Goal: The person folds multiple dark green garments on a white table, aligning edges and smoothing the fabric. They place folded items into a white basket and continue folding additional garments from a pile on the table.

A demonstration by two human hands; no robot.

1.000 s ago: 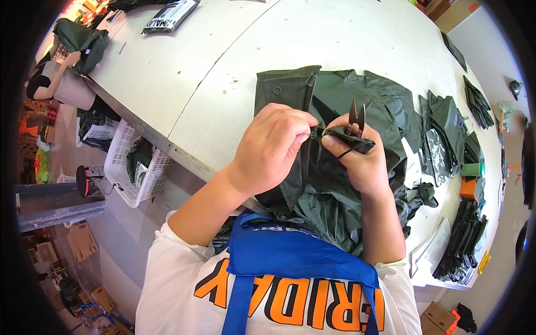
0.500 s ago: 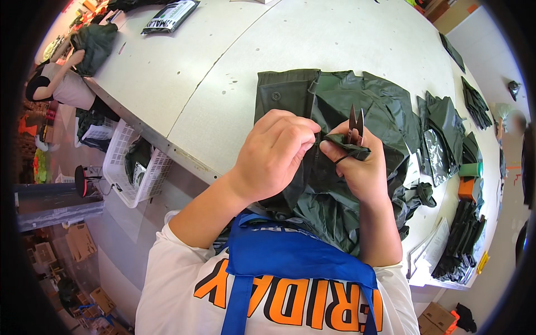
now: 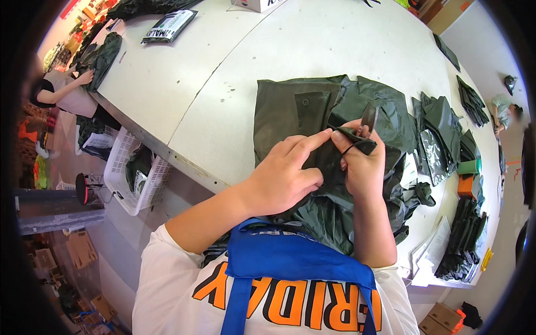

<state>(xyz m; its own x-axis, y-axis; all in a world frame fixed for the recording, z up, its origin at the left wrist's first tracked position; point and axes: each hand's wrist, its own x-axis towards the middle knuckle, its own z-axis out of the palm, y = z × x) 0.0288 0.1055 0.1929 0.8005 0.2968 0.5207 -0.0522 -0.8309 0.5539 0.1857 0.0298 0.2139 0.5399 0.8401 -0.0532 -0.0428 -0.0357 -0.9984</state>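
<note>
A dark green coated garment (image 3: pixel 385 106) with a buttoned flap (image 3: pixel 312 109) lies spread on the table in front of me. My right hand (image 3: pixel 360 162) is closed around small scissors (image 3: pixel 369 116), their blades pointing away from me. Between its thumb and fingers it also pinches a raised fold of dark fabric (image 3: pixel 363 144). My left hand (image 3: pixel 287 173) is over the garment, thumb and fingers apart. Its index fingertip reaches the fold beside my right thumb. The scissors' handles are mostly hidden in my palm.
Folded dark garments (image 3: pixel 438 131) and papers (image 3: pixel 432 245) lie along the table's right side, near a green roll (image 3: pixel 470 167) on an orange box (image 3: pixel 467 186). A white basket (image 3: pixel 129 205) stands left of the table. At far left another person handles dark fabric (image 3: pixel 106 58).
My left hand has loosened from its pinch, its fingers spreading and index extending. The scissors have turned in my right hand. The garment's flap has shifted and lies flatter.
</note>
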